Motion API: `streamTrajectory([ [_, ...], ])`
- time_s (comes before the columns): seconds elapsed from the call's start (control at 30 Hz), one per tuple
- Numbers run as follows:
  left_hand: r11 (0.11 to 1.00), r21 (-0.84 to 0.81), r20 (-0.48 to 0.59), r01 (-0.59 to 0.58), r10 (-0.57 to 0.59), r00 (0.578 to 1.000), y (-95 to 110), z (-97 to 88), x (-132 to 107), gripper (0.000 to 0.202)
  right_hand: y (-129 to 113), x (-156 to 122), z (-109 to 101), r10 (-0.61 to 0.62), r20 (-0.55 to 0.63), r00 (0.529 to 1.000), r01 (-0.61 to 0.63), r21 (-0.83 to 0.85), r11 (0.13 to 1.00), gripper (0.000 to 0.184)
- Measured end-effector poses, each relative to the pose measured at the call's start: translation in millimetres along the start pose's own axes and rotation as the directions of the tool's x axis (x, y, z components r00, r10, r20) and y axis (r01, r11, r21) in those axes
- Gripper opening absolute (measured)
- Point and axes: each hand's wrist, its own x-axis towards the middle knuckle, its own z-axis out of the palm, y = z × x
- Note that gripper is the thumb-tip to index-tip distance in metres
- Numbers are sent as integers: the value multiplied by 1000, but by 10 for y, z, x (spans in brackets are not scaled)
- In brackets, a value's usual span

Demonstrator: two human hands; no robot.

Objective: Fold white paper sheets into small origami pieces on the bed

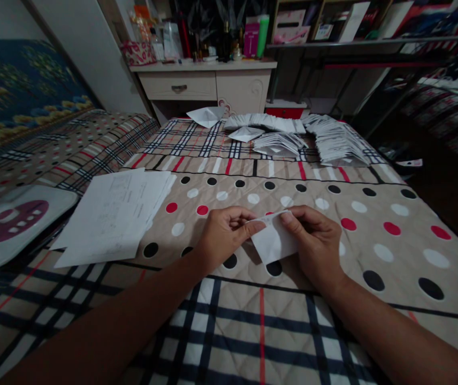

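A small folded sheet of white paper (274, 243) is held up between my two hands, over the dotted band of the bedspread. My left hand (229, 235) pinches its upper left corner between thumb and fingers. At the upper right edge, my right hand (313, 235) grips the same paper with the thumb on top. Faint print shows near the paper's top edge. The fingertips behind it are partly hidden. Left of my left hand lies a stack of printed sheets (112, 214), slightly fanned out.
Rows of folded papers (337, 141) stand packed together at the far side of the bedspread (229, 331), with a smaller folded pile (279, 144) and a loose folded piece (207, 116) nearby. A white object with a purple print (56, 235) lies at left. Behind is a cluttered dresser (176, 85).
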Motion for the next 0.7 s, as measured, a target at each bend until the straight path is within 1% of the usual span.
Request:
streamTrajectory([
  [0.07,1000,10,-8,25,-25,1000,-6,-6,12,18,-1,6,-12,1,-25,1000,-1,-9,1000,15],
  [0.13,999,51,-29,15,-13,999,6,-16,16,15,-3,1,-16,5,-25,1000,-5,-19,1000,16],
  [0.23,982,183,-40,-51,59,997,53,-39,9,14,-13,-16,-13,19,-12,1000,-20,-24,1000,17],
  [0.3,960,260,-26,-103,113,993,78,-54,2,17,-25,-27,-12,32,-8,999,-33,-21,999,18],
  [0.37,945,301,-2,-128,134,991,82,-65,-4,24,-36,-34,-16,48,15,999,-48,-14,999,18],
  [0.4,945,303,28,-126,124,992,77,-67,-7,26,-41,-36,-19,55,45,997,-55,-11,998,18],
  [0.47,953,281,128,-110,76,989,60,-70,-9,26,-47,-37,-23,68,175,982,-67,-14,998,20],
  [0.53,954,274,244,-123,55,968,42,-72,-9,27,-42,-35,-16,89,320,943,-91,-9,996,22],
  [0.57,945,290,282,-151,66,957,35,-74,-8,30,-36,-34,-6,105,365,925,-115,4,993,24],
  [0.63,907,353,300,-229,123,946,27,-81,-5,36,-16,-28,23,150,391,908,-182,45,982,30],
  [0.67,886,386,273,-258,157,949,26,-86,-2,38,-5,-25,40,174,385,907,-216,68,974,32],
  [0.7,869,415,221,-268,189,957,27,-92,1,39,5,-23,57,194,376,906,-244,90,966,33],
])
